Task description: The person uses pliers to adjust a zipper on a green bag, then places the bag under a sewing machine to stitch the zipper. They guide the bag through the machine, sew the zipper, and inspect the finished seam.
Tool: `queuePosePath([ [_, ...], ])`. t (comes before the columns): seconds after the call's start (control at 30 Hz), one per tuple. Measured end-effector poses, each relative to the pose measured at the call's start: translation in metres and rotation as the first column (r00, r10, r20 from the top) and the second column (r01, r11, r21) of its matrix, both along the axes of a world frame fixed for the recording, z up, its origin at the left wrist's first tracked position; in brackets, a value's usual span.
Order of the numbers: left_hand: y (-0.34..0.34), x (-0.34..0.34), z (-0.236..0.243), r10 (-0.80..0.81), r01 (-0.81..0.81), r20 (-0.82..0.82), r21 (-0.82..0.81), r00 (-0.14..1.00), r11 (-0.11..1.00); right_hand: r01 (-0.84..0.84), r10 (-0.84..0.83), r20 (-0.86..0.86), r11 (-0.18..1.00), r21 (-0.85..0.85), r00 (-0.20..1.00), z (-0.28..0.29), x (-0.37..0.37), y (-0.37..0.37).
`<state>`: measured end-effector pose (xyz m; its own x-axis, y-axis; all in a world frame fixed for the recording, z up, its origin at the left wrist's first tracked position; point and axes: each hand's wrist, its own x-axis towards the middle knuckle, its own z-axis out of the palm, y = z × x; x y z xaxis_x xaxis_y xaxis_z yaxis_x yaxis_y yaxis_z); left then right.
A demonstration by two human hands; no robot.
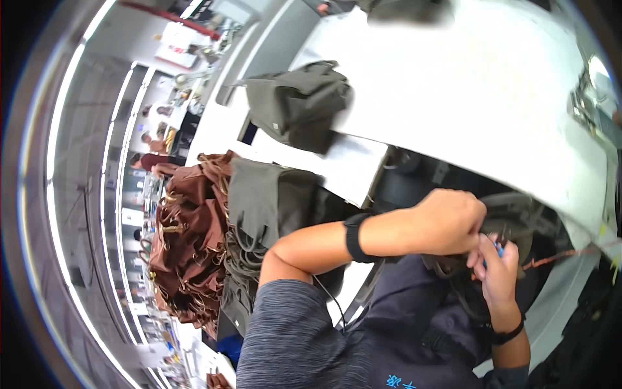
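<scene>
Where the hands [450,222] [499,275] meet, grey-green fabric [513,211] lies beneath.

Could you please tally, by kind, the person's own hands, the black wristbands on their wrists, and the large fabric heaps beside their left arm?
Hands: 2 (left hand, right hand)
Black wristbands: 2 (left wristband, right wristband)
Large fabric heaps: 2 (brown heap, grey-green heap)
Total: 6

Reddish-brown bags [188,253] (a rumpled heap), a white tabletop [479,84], long ceiling lights [50,159]
</scene>
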<state>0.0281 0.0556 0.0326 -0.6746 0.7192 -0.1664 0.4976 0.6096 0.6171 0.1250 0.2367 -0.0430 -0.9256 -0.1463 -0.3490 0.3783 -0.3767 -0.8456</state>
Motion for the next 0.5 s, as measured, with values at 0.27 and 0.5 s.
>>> queuePosePath([
  [0.27, -0.009, -0.021, -0.022, 0.048, -0.181, 0.539, 0.197, 0.841, 0.963, 0.085, -0.085, 0.061, 0.996, -0.011, 0.995, -0.007, -0.005, -0.011],
  [0.5, -0.018, -0.042, -0.002, -0.173, 0.208, 0.439, -0.035, 0.882, 0.977, 0.084, -0.087, 0.048, 0.995, 0.057, 0.995, -0.018, 0.003, -0.005],
])
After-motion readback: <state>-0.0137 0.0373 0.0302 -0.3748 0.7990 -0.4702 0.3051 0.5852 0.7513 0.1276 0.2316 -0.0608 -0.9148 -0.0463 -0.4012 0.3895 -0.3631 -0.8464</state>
